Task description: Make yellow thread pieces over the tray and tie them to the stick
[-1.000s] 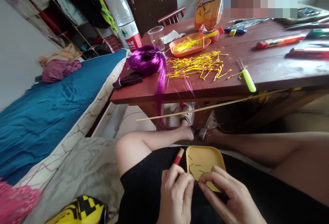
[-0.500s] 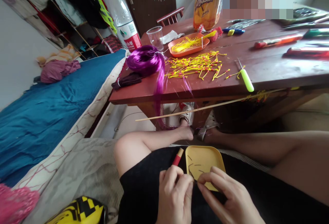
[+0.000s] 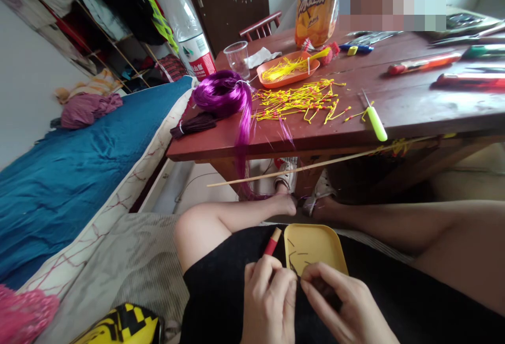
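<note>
My left hand point(image 3: 270, 296) is closed in front of my lap, with a short red rod with a tan end point(image 3: 273, 241) sticking up out of the curled fingers. Its thumb and forefinger also press together at a tiny dark bit that I cannot make out. Close beside it, my right hand point(image 3: 341, 299) pinches thumb against forefinger; what lies between the tips is too small to tell. Behind both hands a yellow tray point(image 3: 319, 239) rests on the black cloth over my lap, with several short dark strands inside. The right fingers cover its near edge.
On the red table point(image 3: 315, 139) lie a purple thread hank point(image 3: 221, 91), knotted yellow cords point(image 3: 295, 102), an orange dish point(image 3: 272, 82) and a green-handled hook point(image 3: 376, 123). A thin wooden stick point(image 3: 256, 176) juts out below the table edge. Bottles stand behind. A blue-covered bed point(image 3: 98, 160) is at left.
My right hand has shifted slightly left and its fingers have curled a little lower over the tray. My left hand stays in place with the red rod.
</note>
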Tool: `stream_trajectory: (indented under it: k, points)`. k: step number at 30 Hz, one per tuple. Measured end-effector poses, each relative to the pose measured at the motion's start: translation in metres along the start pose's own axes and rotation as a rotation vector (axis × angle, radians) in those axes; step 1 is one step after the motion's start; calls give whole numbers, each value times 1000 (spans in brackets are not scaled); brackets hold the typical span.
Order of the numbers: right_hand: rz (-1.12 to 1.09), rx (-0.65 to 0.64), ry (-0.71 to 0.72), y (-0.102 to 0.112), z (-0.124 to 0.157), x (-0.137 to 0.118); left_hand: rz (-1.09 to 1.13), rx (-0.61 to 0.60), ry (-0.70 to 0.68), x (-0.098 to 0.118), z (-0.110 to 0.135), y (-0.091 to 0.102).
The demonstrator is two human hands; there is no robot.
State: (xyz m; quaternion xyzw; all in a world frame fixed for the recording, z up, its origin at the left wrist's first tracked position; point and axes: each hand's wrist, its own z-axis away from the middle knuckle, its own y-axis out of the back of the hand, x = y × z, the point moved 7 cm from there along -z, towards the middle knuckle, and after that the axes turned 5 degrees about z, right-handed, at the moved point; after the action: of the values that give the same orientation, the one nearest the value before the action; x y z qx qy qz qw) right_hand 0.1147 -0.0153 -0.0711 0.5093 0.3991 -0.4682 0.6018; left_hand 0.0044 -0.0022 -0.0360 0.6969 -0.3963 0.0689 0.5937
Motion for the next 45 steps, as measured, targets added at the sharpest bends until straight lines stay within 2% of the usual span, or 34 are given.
stream_trajectory:
  k: [4,7,11,26,32,40,45]
  points:
    - [-274,-129,-114,-11,-2,8,13,-7,3,0,0,-1]
    - [-463,-101,-181,-13,-3,11,11,-9,4,0,0,-1]
    - [-575,-50,-233,-14,-3,13,1,-9,6,0,0,0]
    - [-689,-100,-302,-17,-3,15,-8,-57,-25,3,-2,0]
    - [-707,-237,-307,-20,-6,16,-11,-42,-14,3,-2,0]
    - [-750,-108,-293,-19,-4,16,-16,-46,-23,4,-3,0]
    - [-730,-172,-285,-21,-5,15,-14,-56,-43,5,-4,-1]
